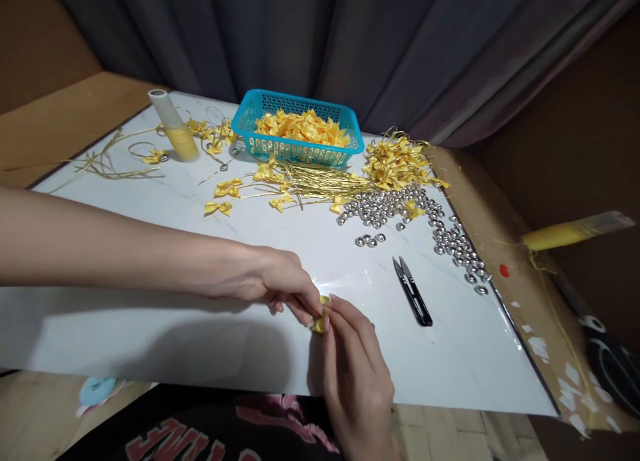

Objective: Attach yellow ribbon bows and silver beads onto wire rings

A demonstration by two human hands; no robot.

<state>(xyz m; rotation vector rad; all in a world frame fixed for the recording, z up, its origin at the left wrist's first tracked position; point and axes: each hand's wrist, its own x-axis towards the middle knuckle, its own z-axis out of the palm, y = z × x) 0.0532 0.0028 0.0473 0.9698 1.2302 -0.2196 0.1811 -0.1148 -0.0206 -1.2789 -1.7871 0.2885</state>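
Near the front of the white table, the fingertips of my left hand (283, 279) and my right hand (357, 358) meet around a small yellow ribbon bow (319, 325). Both hands are closed in a pinch on it, and the fingers cover most of it. Black thread snips (413, 291) lie to the right of my hands. Farther back are several loose yellow bows (218, 209), a bundle of gold cords (323, 182) and many silver beads (377, 208).
A blue basket (299, 149) full of yellow bows stands at the back. Left of it is an upright thread spool (180, 138); to its right, a pile of corded bows (397, 161). Another yellow spool (565, 234) and black-handled scissors (613, 361) are at the right edge.
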